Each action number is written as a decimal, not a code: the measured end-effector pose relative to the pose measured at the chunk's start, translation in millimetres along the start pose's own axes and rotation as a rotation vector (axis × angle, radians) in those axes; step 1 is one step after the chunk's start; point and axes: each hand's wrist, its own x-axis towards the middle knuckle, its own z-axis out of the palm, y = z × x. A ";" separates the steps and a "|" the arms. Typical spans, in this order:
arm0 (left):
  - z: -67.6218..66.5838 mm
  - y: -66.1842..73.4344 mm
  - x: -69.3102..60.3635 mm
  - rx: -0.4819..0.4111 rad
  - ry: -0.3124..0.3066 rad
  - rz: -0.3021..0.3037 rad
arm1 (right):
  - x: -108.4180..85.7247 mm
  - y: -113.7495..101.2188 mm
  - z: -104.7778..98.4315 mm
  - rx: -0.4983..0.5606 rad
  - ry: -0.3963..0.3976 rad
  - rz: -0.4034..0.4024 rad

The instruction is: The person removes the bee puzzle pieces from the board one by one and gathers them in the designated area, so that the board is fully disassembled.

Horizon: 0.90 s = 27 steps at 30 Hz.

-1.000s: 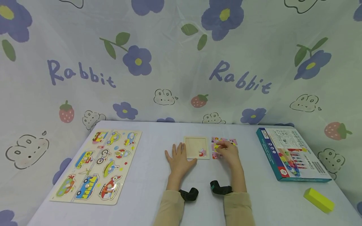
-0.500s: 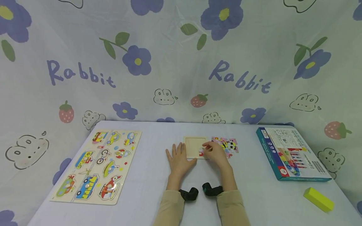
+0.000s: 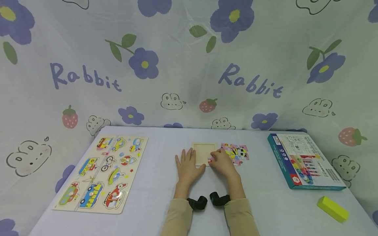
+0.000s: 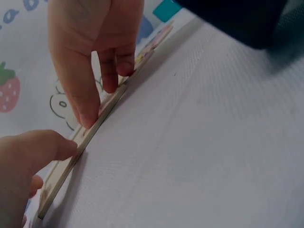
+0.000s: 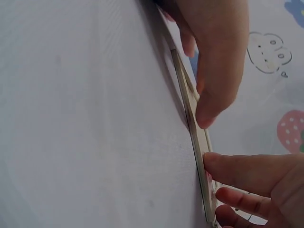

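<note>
In the head view a small square wooden puzzle tray [image 3: 204, 154] lies on the white table. My left hand [image 3: 188, 167] spreads its fingers along the tray's left edge, with its thumb [image 4: 64, 146] against the front rim in the left wrist view. My right hand [image 3: 224, 164] is over the tray's lower right corner, pinching a small puzzle piece mostly hidden by the fingers. Something pink and red [image 5: 208, 177] shows between thumb and fingers in the right wrist view. Beside the tray, several pink, yellow and black puzzle pieces [image 3: 236, 152] are grouped together.
A wooden vehicle puzzle board [image 3: 100, 173] lies on the left. To the right are a flat teal-edged box [image 3: 308, 164] and a yellow block [image 3: 333, 209]. A printed rabbit-and-flower curtain [image 3: 189, 72] hangs behind the table.
My right hand has moved left from the loose pieces to the tray's lower right corner, taking a piece from the group. The left hand has stayed almost still at the tray.
</note>
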 end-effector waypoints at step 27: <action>0.6 -0.2 0.8 0.019 -0.025 0.004 | 4.2 5.5 -1.8 0.153 -0.001 -0.006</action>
